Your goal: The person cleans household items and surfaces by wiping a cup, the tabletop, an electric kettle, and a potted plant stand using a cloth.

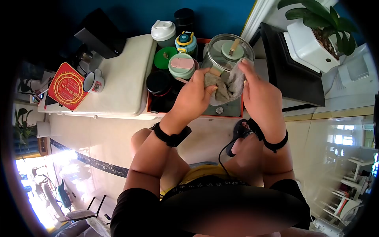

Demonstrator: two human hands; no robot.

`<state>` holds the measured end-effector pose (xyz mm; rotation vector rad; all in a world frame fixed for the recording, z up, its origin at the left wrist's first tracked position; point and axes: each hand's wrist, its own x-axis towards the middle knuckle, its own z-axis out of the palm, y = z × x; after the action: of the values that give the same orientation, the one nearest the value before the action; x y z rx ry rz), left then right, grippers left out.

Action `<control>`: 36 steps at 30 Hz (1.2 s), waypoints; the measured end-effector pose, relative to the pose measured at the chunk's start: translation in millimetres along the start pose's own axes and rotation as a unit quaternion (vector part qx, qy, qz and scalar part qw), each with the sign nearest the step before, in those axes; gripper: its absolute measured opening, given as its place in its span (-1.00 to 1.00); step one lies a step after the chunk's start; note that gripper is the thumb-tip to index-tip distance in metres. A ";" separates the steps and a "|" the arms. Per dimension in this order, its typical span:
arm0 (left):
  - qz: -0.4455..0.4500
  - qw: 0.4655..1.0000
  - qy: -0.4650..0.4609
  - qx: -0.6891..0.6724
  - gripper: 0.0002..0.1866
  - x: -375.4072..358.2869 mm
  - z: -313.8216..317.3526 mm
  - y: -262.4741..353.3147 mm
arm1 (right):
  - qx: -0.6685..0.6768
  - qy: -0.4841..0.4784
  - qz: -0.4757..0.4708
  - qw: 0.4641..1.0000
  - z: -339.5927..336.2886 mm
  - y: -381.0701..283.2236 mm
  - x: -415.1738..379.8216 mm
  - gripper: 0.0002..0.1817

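A crumpled grey-beige cloth (226,90) is stretched between my two hands, over the front of a tray. My left hand (193,96) pinches its left end between thumb and fingers. The right end is gripped by my right hand (258,89). Just behind the cloth stands a large clear glass pot (213,49) with a glass lid, on which a pale green disc (231,50) and a wooden handle show. Left of it, near my left fingers, is a cup with a green and pink lid (182,65).
The red-edged tray (237,115) also bears a white-lidded shaker (163,31), a blue-and-yellow-lidded bottle (185,42), a green lid (166,57) and a dark jar (158,83). An enamel mug (94,81) and red square mat (68,87) lie left. A potted plant (312,43) stands right.
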<state>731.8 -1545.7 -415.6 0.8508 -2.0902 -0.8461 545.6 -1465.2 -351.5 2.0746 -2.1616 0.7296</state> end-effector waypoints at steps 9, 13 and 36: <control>-0.068 0.996 -0.052 -0.017 -0.48 1.1 -6.2 5.2 | -0.022 0.063 -0.016 0.998 15.3 32.4 21.4 -0.42; -0.056 0.997 -0.049 -0.013 -0.48 0.9 -5.2 6.4 | 0.027 0.074 -0.045 0.996 22.7 51.6 33.2 -0.44; -0.041 0.998 -0.047 -0.022 -0.50 0.7 -4.8 3.7 | 0.201 0.271 -0.058 0.940 3.8 31.4 55.8 -0.78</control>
<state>734.2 -1545.6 -410.0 0.8938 -2.1228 -0.9889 511.4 -1518.9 -344.1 1.8200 -1.6707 1.6109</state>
